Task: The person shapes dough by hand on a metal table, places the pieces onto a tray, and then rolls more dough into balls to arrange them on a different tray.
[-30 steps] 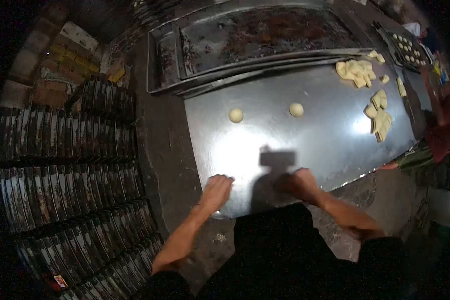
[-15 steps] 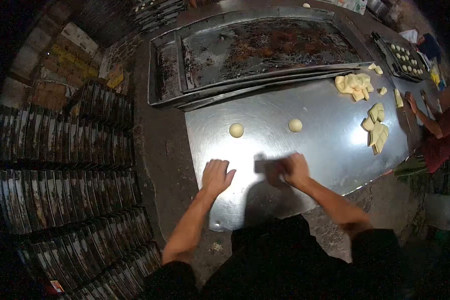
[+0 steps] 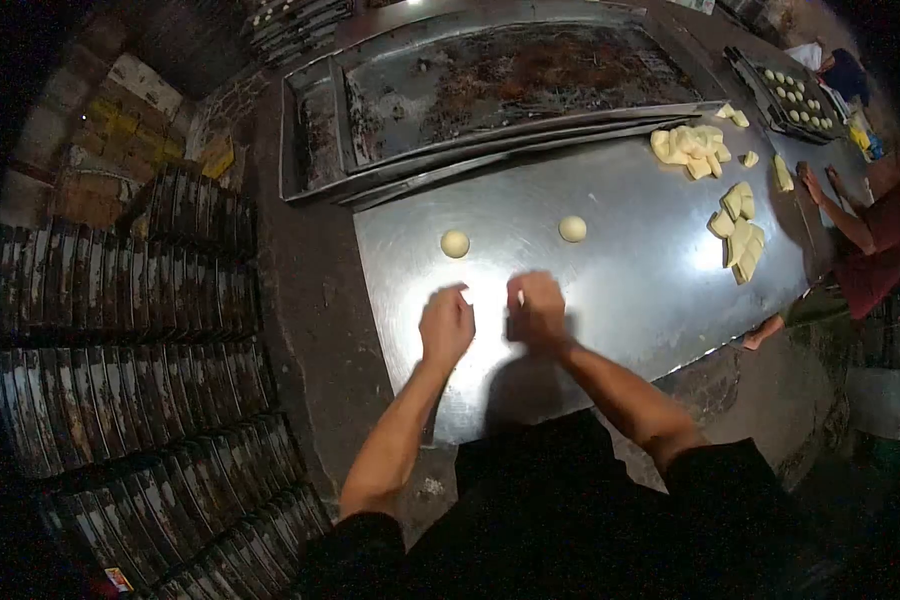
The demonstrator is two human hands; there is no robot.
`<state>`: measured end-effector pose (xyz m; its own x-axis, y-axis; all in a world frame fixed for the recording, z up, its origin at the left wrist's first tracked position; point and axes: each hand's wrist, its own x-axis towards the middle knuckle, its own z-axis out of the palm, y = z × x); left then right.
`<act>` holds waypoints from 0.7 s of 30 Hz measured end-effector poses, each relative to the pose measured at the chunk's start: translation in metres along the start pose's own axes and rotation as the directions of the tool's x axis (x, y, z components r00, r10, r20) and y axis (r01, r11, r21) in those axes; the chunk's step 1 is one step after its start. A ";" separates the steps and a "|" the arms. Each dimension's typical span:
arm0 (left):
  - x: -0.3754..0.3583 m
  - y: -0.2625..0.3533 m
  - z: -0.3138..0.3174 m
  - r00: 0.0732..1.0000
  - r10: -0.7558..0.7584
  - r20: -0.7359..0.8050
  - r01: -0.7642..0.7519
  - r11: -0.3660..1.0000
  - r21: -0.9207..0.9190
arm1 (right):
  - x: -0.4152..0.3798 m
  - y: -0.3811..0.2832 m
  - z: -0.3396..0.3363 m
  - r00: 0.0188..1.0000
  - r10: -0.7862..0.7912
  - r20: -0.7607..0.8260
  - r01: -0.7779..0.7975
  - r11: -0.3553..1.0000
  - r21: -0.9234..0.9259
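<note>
Above the near left part of the metal table, my left hand (image 3: 447,325) is closed, its fingers curled inward. My right hand (image 3: 538,308) faces it a short way to the right, also curled and slightly blurred by motion. What either hand holds, if anything, is hidden. Just beyond them, a round dough ball (image 3: 455,244) rests on the metal tabletop (image 3: 630,240). A second dough ball (image 3: 572,229) lies to its right. Neither hand touches these balls. Dark shadow falls under my right hand.
Large stained baking trays (image 3: 490,95) lie stacked along the table's far side. To the right are a heap of dough pieces (image 3: 692,150) and flat cut dough pieces (image 3: 740,235). Another person's arm (image 3: 850,225) reaches in there, near a tray of dough balls (image 3: 790,98). Stacked pans (image 3: 120,270) stand left.
My hands have come closer together, the right moving left and the left curling its fingers. The view has shifted slightly. Both dough balls keep their places on the table.
</note>
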<state>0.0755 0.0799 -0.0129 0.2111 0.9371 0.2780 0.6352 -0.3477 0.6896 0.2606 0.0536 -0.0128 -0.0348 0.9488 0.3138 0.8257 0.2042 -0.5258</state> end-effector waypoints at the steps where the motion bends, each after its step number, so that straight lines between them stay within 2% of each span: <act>1: -0.014 0.007 -0.012 0.988 0.072 0.139 -0.085 0.992 0.092 | -0.028 0.011 0.009 0.987 -0.152 -0.054 0.151 0.988 -0.034; 2: -0.032 0.012 -0.028 0.951 0.129 0.282 -0.181 0.969 0.169 | -0.052 0.031 0.012 0.949 -0.299 -0.102 0.292 0.953 -0.078; 3: -0.050 -0.005 -0.037 0.940 0.142 0.310 -0.194 0.970 0.145 | -0.052 0.041 -0.014 0.947 -0.303 -0.108 0.294 0.952 -0.087; 4: -0.055 -0.024 -0.051 0.897 0.144 0.417 -0.265 0.932 0.248 | -0.052 0.042 -0.053 0.959 -0.178 0.220 0.172 0.984 0.048; 5: -0.046 -0.043 -0.059 0.938 0.171 0.300 -0.242 0.946 0.215 | -0.047 0.042 -0.081 0.846 -0.081 0.527 0.012 0.991 0.133; 6: -0.040 -0.054 -0.063 0.965 0.187 0.183 -0.219 0.960 0.175 | -0.034 0.049 -0.092 0.794 0.020 0.607 0.099 0.982 -0.162; 7: -0.025 -0.048 -0.054 0.992 0.089 0.089 -0.105 0.976 0.193 | -0.028 0.067 -0.058 0.939 -0.134 0.316 0.187 0.971 -0.146; 8: -0.003 -0.035 -0.039 1.000 -0.019 -0.001 0.019 0.980 0.200 | -0.023 0.077 -0.019 0.961 -0.276 -0.004 0.272 0.950 -0.156; 9: 0.010 -0.013 -0.022 0.967 -0.229 -0.117 0.223 0.973 -0.059 | -0.007 0.056 -0.002 0.951 -0.273 -0.143 0.262 0.961 -0.086; 10: 0.011 -0.002 -0.007 0.944 -0.320 -0.086 0.300 0.935 -0.188 | 0.003 0.033 0.009 0.926 -0.254 -0.279 0.260 0.965 -0.014; 11: 0.000 0.007 -0.008 0.993 -0.114 0.028 0.115 0.992 -0.055 | -0.006 0.018 0.001 0.989 -0.146 -0.010 0.147 0.987 0.072; 12: -0.016 0.013 -0.014 0.983 0.089 0.161 -0.099 0.994 0.055 | -0.021 0.002 -0.006 0.964 -0.047 0.261 0.016 0.993 0.120; 13: -0.034 0.009 -0.024 0.936 0.234 0.263 -0.283 0.945 0.166 | -0.058 0.037 0.016 0.933 -0.135 0.333 0.014 0.939 0.343; 14: -0.051 -0.005 -0.032 0.918 0.318 0.235 -0.363 0.914 0.181 | -0.073 0.045 -0.020 0.956 -0.264 0.130 0.228 0.944 0.239; 16: -0.050 -0.045 -0.057 0.922 0.274 0.274 -0.340 0.911 0.232 | -0.031 0.025 -0.100 0.896 -0.200 0.397 0.085 0.954 0.289; 18: -0.020 -0.050 -0.052 1.000 0.025 -0.008 -0.022 0.969 0.247 | -0.037 0.079 -0.058 0.990 -0.108 0.092 0.118 0.987 -0.108; 19: 0.006 -0.024 -0.044 0.975 -0.192 -0.114 0.206 0.970 0.128 | -0.015 0.066 -0.040 0.997 -0.072 -0.027 0.070 0.994 -0.086; 20: 0.015 -0.038 -0.007 0.921 -0.209 -0.330 0.163 0.973 -0.161 | -0.001 0.049 -0.014 0.992 -0.002 -0.128 0.015 0.995 0.103; 21: 0.001 -0.022 0.000 0.965 -0.223 -0.136 0.209 0.972 -0.109 | -0.014 0.036 0.002 0.996 -0.041 -0.084 0.056 0.981 0.188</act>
<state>0.0616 0.0885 -0.0283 -0.0387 0.9779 0.2053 0.5805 -0.1453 0.8012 0.2900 0.0483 -0.0380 -0.0207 0.9160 0.4005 0.7021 0.2985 -0.6464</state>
